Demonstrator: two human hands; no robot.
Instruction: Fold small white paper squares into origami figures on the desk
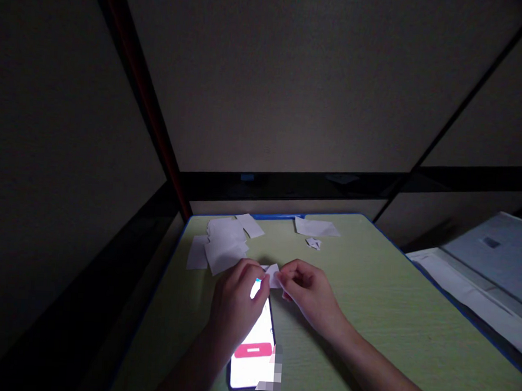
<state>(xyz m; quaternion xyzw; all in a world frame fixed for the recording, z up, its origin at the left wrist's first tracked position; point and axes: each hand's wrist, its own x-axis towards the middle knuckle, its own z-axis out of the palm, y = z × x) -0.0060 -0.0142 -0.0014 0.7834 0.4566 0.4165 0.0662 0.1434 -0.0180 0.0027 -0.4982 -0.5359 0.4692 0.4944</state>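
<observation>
Your left hand [239, 294], right hand [312, 290]: fingertips pinched on paper piece [274, 276], near far end of phone [245, 374]. Paper looks part-folded, unfinished; one folded scrap [313, 243] beyond, loose sheets [225, 255] apparently unworked.

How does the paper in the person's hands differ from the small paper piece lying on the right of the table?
The held paper is pinched between the left hand and right hand; the small paper piece lies untouched on the table. The held paper is nearer the wearer, by the phone, while the small paper piece lies farther back. The held paper shows a smooth face; the small paper piece looks creased and irregular. Both are whitish.
</observation>
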